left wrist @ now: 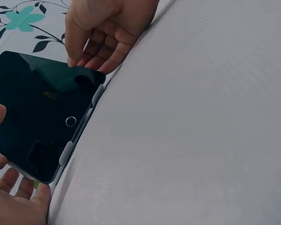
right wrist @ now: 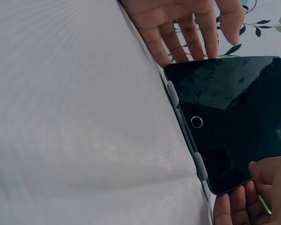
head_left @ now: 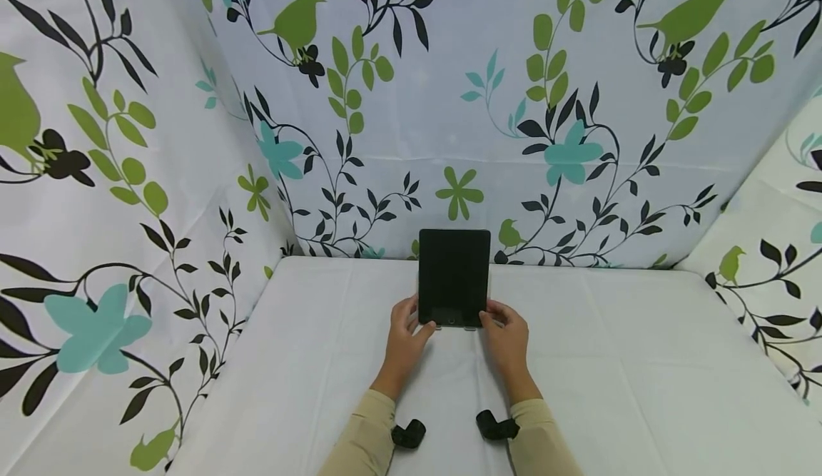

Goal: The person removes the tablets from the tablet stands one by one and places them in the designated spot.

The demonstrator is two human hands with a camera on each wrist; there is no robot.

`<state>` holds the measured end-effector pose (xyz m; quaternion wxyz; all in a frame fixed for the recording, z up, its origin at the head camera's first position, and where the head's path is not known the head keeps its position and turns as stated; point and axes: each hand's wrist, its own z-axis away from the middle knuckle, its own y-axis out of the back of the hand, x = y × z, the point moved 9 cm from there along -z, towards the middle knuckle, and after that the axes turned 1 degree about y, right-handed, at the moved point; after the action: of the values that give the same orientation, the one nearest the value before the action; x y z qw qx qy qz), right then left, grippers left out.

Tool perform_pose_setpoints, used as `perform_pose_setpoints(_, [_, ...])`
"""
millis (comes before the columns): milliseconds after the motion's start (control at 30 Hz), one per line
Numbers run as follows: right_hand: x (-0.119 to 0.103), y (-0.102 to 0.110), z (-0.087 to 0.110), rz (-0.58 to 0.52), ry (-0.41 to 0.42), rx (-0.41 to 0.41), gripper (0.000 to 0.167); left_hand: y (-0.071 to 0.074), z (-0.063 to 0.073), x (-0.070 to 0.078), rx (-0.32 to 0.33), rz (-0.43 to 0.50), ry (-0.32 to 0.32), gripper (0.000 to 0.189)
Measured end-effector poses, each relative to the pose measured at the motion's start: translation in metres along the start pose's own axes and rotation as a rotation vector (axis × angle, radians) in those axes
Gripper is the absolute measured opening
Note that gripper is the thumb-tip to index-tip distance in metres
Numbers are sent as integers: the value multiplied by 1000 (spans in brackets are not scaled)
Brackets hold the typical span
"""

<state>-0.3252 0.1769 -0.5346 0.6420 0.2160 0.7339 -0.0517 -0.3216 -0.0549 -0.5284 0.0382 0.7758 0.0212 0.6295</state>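
1. Head: over the counter [head_left: 308, 347], the left hand [head_left: 404, 344] and right hand [head_left: 507, 340] hold the tablet [head_left: 454, 276] by its sides, fingers clamped on it.
2. Left wrist: grey clips [left wrist: 65, 153] hook the tablet's lower edge, near its button [left wrist: 70, 121].
3. Right wrist: the right hand's thumb [right wrist: 262, 171] overlaps the tablet's front.

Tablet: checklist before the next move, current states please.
1. Right hand grips the tablet near its lower corner: ok.
2. Left hand has thumb and fingers on it: not ok; fingers meet the side edge, thumb looks clear in the right wrist view.
3. Both grey tabs visible at the lower edge: ok.
4. Home button uncovered: ok.
5. Screen lit: not ok, dark.
6. Back supported: cannot tell, hidden.
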Motion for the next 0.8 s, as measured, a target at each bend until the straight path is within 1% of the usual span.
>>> perform_pose_setpoints(67, [1, 0, 0, 14, 6, 4, 29, 1, -1, -4, 3, 7, 17, 65])
perform_pose_setpoints(133, [3, 0, -2, 51, 11, 11, 28, 1, -1, -6, 6, 16, 29, 65])
perform_pose_setpoints(267, [3, 0, -2, 120, 21, 26, 29, 1, -2, -8, 12, 24, 29, 65])
perform_pose_setpoints(400, [5, -2, 1, 162, 30, 35, 27, 3, 1, -10, 31, 41, 55, 68])
perform_pose_setpoints(500, [7, -1, 2, 180, 35, 51, 24, 1, 3, -11, 13, 38, 63, 73])
perform_pose_setpoints(600, [6, 0, 2, 182, 46, 69, 23, -2, 3, -10, -15, 31, 49, 75])
perform_pose_setpoints(800, [3, -1, -1, 172, 42, 61, 22, -1, 1, -4, -15, 36, 32, 73])
